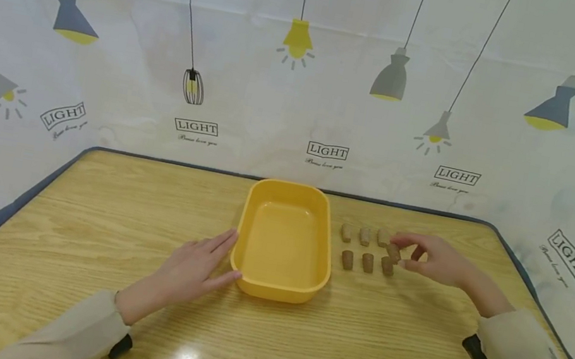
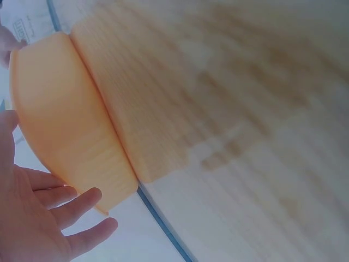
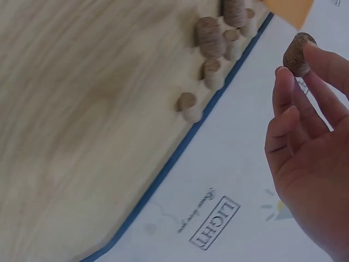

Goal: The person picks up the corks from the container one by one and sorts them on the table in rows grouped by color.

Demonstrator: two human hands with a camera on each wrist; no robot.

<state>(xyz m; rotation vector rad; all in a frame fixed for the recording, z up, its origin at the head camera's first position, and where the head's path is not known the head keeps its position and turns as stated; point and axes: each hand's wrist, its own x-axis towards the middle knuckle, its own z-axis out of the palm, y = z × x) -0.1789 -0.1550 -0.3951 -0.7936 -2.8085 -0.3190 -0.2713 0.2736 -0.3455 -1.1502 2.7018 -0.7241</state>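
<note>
A yellow rectangular plastic tub (image 1: 285, 240) stands on the table. My left hand (image 1: 191, 268) lies along its left side, fingers spread and mostly straight, touching the rim near the front left corner. To the right of the tub, my right hand (image 1: 437, 260) pinches a brown tapered cork stopper (image 3: 297, 54) between thumb and fingertips, raised off the table. Below and beside that hand several cork stoppers stand in two rows: darker ones in the front row (image 1: 368, 262), paler-sided ones in the back row (image 1: 365, 236). Part of the back row is hidden behind the right hand.
The wood-grain table (image 1: 145, 199) has a dark blue edge at the back and sides. Behind it hangs a white backdrop (image 1: 258, 84) printed with lamps and the word LIGHT. Black straps show at both sleeve cuffs.
</note>
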